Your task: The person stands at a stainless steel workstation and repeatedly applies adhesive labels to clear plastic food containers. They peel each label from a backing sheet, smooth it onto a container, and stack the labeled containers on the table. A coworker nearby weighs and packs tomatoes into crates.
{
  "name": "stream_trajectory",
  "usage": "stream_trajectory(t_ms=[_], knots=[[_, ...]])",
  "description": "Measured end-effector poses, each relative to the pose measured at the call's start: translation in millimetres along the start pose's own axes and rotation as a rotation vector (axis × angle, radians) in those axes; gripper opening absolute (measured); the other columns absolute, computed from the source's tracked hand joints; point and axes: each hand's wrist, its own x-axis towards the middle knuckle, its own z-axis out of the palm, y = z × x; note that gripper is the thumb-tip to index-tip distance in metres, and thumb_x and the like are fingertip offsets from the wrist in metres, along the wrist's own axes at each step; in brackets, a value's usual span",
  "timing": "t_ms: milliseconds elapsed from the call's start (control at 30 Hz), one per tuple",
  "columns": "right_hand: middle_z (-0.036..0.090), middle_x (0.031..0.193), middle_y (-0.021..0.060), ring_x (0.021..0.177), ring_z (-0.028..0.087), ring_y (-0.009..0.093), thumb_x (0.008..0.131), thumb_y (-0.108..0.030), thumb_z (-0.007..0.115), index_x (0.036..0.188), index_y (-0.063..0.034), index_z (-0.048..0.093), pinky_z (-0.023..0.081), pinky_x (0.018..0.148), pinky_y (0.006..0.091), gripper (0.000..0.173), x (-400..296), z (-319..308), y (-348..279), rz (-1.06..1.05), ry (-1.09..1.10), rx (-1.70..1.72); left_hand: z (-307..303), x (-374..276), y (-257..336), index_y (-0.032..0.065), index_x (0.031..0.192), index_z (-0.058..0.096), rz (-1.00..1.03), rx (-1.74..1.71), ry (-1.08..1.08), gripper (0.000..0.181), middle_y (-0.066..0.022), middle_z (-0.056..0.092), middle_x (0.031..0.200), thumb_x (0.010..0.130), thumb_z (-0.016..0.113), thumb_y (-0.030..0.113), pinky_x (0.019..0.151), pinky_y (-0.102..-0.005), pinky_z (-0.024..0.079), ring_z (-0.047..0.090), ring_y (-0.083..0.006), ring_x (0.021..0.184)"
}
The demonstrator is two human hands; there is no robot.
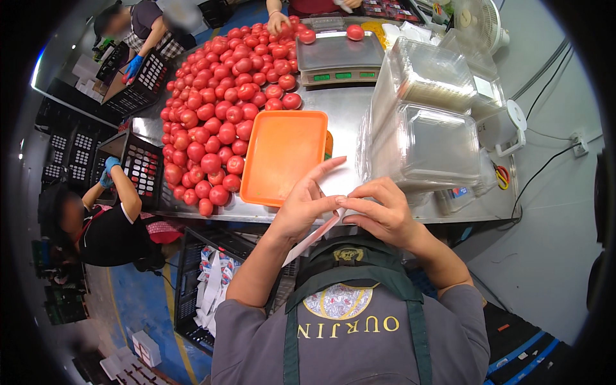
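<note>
Between my two hands, just over the table's front edge, runs a narrow pale paper strip point(314, 239), which looks like label backing. It hangs down to the lower left beneath my left wrist. My left hand point(304, 204) pinches its upper end between thumb and a finger, the index finger stretched out. My right hand point(385, 208) meets it there, fingertips bent onto the same end. An orange plastic tray point(285, 156) lies just beyond my left hand, with nothing on it. Left of the tray spreads a large heap of red tomatoes point(221, 110).
Stacked clear plastic containers point(435, 144) rise at right. Behind the tray stands a digital scale point(341, 53) bearing two tomatoes. Scissors point(502, 177) lie near the right edge. Below left, a black crate point(192, 284) holds paper strips. A co-worker's hand point(278, 21) touches the heap; others handle crates.
</note>
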Motion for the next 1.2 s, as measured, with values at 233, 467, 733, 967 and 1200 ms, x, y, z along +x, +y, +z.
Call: stream_trajectory(t_ms=[233, 467, 733, 967, 1200], knots=[[0.062, 0.090, 0.0026, 0.079, 0.057, 0.022, 0.064, -0.008, 0.074, 0.094, -0.0110, 0.068, 0.047, 0.067, 0.0326, 0.031, 0, 21, -3, -0.070, 0.087, 0.007, -7, -12, 5, 0.0008, 0.136, 0.037, -0.098, -0.106, -0.043, 0.058, -0.0097, 0.056, 0.114, 0.083, 0.060, 0.000, 0.082, -0.0284, 0.051, 0.060, -0.0144, 0.096], [0.064, 0.090, 0.0065, 0.078, 0.059, 0.023, 0.068, -0.004, 0.068, 0.088, -0.0059, 0.069, 0.048, 0.068, 0.0340, 0.020, -2, 14, -12, -0.211, 0.109, -0.029, -14, -14, -1, -0.0006, 0.131, 0.044, -0.064, -0.113, 0.049, 0.048, -0.0084, 0.056, 0.113, 0.084, 0.058, 0.001, 0.086, -0.0271, 0.047, 0.057, -0.0123, 0.096], [0.063, 0.079, 0.0062, 0.073, 0.061, 0.015, 0.078, 0.001, 0.063, 0.086, -0.0015, 0.062, 0.050, 0.069, 0.0257, 0.009, -1, -99, -49, 0.318, 0.418, -0.025, -47, -20, 6, -0.0043, 0.122, 0.053, 0.083, 0.104, 0.176, 0.034, -0.0102, 0.061, 0.109, 0.089, 0.047, 0.001, 0.090, -0.0272, 0.045, 0.057, -0.0124, 0.100], [0.064, 0.078, 0.0001, 0.067, 0.055, 0.002, 0.085, -0.012, 0.066, 0.089, -0.0021, 0.061, 0.042, 0.059, 0.0170, 0.012, 1, -168, 35, 1.014, 0.455, 0.340, -28, -22, 0, -0.0007, 0.115, 0.061, -0.028, 0.352, 0.088, 0.027, -0.0040, 0.063, 0.102, 0.092, 0.045, 0.004, 0.076, -0.0217, 0.047, 0.058, -0.0082, 0.087], [0.066, 0.077, 0.0023, 0.065, 0.058, 0.004, 0.084, -0.012, 0.067, 0.089, -0.0014, 0.062, 0.044, 0.056, 0.0181, 0.012, 2, -159, 62, 0.950, 0.373, 0.282, -17, -23, -13, 0.0015, 0.118, 0.059, 0.168, 0.507, 0.067, 0.032, -0.0027, 0.059, 0.087, 0.086, 0.059, 0.002, 0.064, -0.0200, 0.048, 0.056, -0.0062, 0.080]])
